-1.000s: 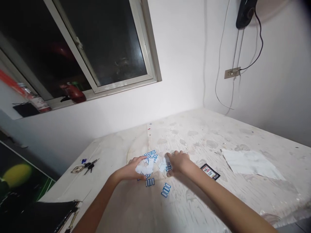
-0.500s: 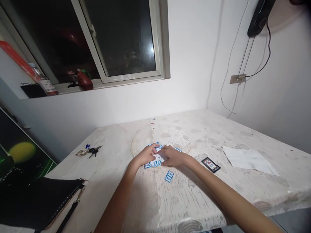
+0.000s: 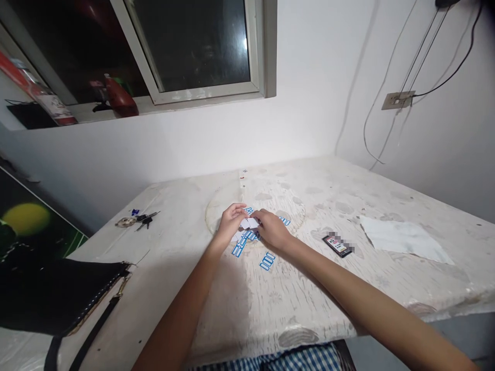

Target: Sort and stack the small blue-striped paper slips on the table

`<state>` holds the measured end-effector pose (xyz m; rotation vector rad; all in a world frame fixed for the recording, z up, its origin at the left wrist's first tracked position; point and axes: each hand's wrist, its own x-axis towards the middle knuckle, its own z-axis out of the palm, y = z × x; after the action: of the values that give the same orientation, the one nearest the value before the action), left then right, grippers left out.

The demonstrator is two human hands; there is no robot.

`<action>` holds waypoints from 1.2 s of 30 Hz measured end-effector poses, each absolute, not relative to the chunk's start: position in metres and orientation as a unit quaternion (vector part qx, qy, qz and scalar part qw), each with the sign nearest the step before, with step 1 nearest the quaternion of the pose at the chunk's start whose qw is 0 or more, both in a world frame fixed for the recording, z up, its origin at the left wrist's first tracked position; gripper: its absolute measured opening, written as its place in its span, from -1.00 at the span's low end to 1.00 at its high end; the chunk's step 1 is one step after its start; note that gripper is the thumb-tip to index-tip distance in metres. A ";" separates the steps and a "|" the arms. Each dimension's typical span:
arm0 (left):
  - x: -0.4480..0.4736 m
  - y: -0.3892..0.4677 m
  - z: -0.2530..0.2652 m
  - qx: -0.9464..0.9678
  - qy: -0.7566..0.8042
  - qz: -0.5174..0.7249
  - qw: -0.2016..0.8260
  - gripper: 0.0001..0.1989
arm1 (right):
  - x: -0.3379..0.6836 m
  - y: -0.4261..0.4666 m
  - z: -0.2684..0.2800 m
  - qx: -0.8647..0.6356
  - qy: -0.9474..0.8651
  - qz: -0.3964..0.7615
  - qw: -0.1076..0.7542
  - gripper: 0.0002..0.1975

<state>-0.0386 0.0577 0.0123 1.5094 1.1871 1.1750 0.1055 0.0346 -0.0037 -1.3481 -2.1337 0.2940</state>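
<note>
Small white cards (image 3: 249,223) are held up between my two hands over the middle of the table. My left hand (image 3: 231,222) is closed at their left edge, thumb and fingers curved inward. The bent fingers of my right hand (image 3: 270,226) pinch their right side. Beneath and around the hands lie several cards with blue-outlined blocks; one blue-patterned card (image 3: 238,247) shows below the left hand. Another blue-patterned card (image 3: 267,261) lies apart, nearer to me. A further blue-patterned card (image 3: 285,221) sticks out beyond my right hand, partly covered by it.
A dark-framed card or small case (image 3: 337,246) and a white paper sheet (image 3: 402,238) lie to the right. Keys (image 3: 144,220) rest at the left, with a black bag (image 3: 65,293) at the near left. Bottles, including a red one (image 3: 119,97), stand on the windowsill.
The view has tilted down and shifted. My hands have lifted white cards off the pile, and the blue-patterned cards beneath are more exposed and spread differently.
</note>
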 end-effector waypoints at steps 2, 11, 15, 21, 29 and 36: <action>-0.045 0.054 0.014 0.626 0.487 0.444 0.417 -0.63 | 0.112 0.042 -0.006 -0.500 -0.788 0.122 0.338 -0.69; -0.064 0.032 0.019 0.828 0.466 0.143 0.278 -0.38 | 0.118 0.051 -0.004 -0.483 -0.705 0.271 0.443 -0.64; -0.059 0.031 0.019 0.832 0.449 0.145 0.292 -0.56 | 0.122 0.042 0.002 -0.478 -0.774 0.212 0.356 -0.68; -0.055 0.025 0.030 0.830 0.467 0.189 0.240 -0.74 | 0.135 0.036 0.002 -0.426 -0.879 0.168 0.131 -0.32; -0.054 0.037 0.019 0.801 0.472 0.295 0.220 -0.77 | 0.131 0.038 0.006 -0.416 -0.870 0.102 0.246 -0.81; -0.048 0.038 0.020 0.744 0.407 0.403 0.343 -0.64 | 0.132 0.049 0.000 -0.377 -0.781 0.191 0.459 -0.45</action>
<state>-0.0477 0.0381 0.0198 1.9341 1.0582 1.0464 0.1324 0.0491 -0.0002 -0.9290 -1.9244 0.4698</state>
